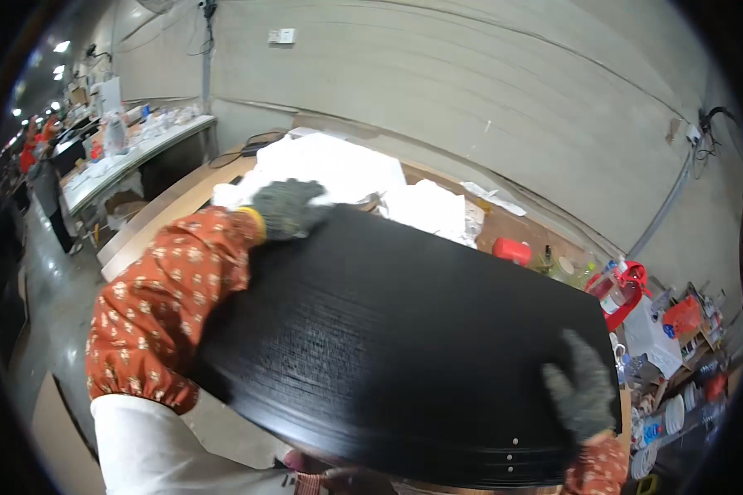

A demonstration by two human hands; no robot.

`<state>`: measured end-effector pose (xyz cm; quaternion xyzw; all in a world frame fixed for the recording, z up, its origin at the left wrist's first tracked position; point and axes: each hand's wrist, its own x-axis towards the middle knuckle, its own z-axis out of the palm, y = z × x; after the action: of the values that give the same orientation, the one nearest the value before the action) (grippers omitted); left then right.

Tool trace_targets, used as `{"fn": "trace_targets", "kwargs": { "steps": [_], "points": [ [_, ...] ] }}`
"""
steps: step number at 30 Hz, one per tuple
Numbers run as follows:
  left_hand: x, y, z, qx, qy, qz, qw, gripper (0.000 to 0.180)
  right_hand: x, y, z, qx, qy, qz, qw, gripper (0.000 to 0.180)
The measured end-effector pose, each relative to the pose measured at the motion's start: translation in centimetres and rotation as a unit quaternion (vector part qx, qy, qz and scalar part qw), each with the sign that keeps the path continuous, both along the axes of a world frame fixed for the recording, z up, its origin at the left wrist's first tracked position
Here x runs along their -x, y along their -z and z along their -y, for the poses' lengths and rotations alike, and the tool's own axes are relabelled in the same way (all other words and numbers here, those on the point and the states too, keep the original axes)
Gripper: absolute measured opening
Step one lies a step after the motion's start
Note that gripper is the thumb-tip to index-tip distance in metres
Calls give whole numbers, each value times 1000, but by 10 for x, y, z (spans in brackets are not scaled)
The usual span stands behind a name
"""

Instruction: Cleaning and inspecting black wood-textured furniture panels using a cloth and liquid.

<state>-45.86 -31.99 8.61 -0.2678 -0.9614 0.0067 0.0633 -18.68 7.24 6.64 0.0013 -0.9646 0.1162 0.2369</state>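
Note:
A large black panel [437, 305] with a wood-grain sheen lies in front of me, its near edge curved in this view. Small pale dots or holes mark its near right part. My left hand [285, 209], in a dark grey glove with a yellow cuff, is at the panel's far left corner, fingers stretched out and pointing right. My right hand [582, 388], gloved in grey too, lies on the panel near its right edge with fingers spread. Both arms wear orange flowered sleeve covers. White crumpled sheets [330, 165] lie just beyond the panel.
Beneath the panel is a wooden worktable [210, 177] against a pale wall. A red container [512, 251] and bottles stand along the far right. A cluttered shelf [693, 346] is at the right. Far left, a white bench [140, 157] holds items, with people behind.

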Motion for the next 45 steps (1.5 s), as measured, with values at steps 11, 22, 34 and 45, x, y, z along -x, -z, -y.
{"fn": "trace_targets", "kwargs": {
  "steps": [11,22,34,45],
  "points": [
    [6,8,4,-34,173,15,984,54,28,11,58,-13,15,-30,999,38],
    [27,12,19,-61,122,61,989,53,32,11,56,-23,-5,-58,998,40],
    [27,-1,16,-84,-39,90,992,53,26,8,54,12,-9,-47,999,44],
    [-100,32,28,-60,313,-111,941,43,31,5,59,-37,-52,-27,998,40]
  ]
}}
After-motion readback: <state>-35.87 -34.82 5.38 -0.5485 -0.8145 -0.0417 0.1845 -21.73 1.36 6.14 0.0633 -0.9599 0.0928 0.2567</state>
